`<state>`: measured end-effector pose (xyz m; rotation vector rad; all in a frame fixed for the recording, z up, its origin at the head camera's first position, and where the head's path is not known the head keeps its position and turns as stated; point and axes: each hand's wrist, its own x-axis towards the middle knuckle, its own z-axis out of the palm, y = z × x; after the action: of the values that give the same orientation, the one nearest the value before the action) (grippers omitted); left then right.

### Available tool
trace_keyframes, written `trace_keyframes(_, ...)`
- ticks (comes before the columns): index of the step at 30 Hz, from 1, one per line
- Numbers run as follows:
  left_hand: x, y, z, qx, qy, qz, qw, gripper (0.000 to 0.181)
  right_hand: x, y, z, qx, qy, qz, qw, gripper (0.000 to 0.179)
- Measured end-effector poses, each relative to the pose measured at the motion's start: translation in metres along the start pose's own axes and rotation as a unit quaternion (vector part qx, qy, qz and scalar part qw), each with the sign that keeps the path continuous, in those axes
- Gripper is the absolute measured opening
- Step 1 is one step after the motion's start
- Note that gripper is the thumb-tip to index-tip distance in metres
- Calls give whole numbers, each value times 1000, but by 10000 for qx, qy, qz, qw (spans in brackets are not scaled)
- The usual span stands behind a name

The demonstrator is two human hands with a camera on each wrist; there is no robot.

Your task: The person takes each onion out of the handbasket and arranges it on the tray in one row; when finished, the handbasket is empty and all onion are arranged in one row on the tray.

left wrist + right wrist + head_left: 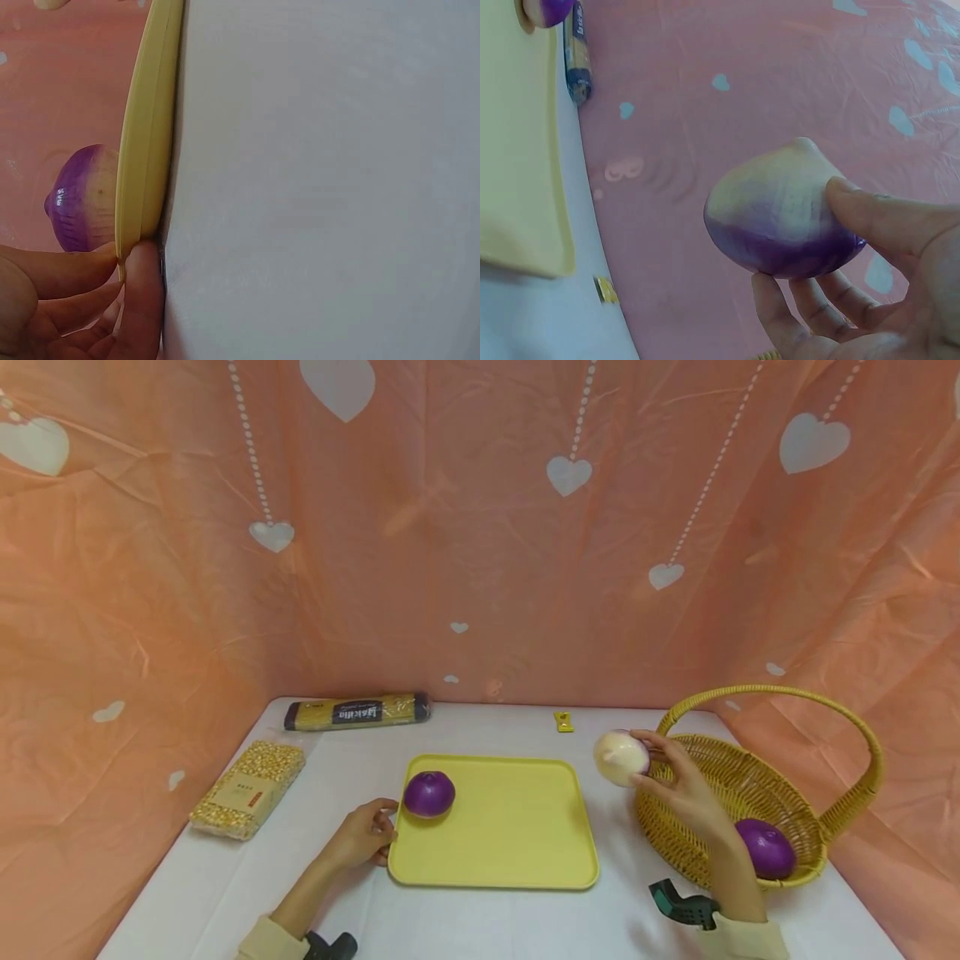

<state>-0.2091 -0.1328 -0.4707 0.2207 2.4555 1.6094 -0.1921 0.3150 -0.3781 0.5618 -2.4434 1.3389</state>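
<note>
My right hand (690, 797) holds a purple-and-cream turnip (619, 758) between thumb and fingertips, just left of the wicker basket (660, 839). In the right wrist view, the pale pointed end of the held turnip (780, 210) faces up and its purple part lies over the fingers. With thumb and fingers my left hand (362, 833) pinches the left rim of the yellow tray (510, 827). Near that hand, a second turnip (429, 794), purple side up, sits at the tray's left end. Another purple turnip (767, 849) lies inside the basket.
Behind the tray are a pack of spaghetti (358, 712) and a small yellow packet (563, 722). A bag of corn kernels (247, 789) lies at the left. The basket's tall handle (795, 693) arches at the right, and a pink curtain (480, 568) hangs behind the table.
</note>
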Motion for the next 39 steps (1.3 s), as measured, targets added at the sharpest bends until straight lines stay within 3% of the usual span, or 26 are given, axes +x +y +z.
trace_keyframes(12,0,0,0,-23,-9,-8,10000,44,16,-4,27,866,-444,25,9952,55)
trace_keyframes(20,0,0,1,125,44,-123,9998,43,20,-7,43,960,-624,1,9934,56)
trace_keyframes(33,1,-1,-1,108,-3,-34,9999,44,31,-7,74,1451,-781,150,9862,56)
trace_keyframes(39,2,-3,0,167,3,-4,9999,45,34,-6,88,1501,-904,-34,9845,55)
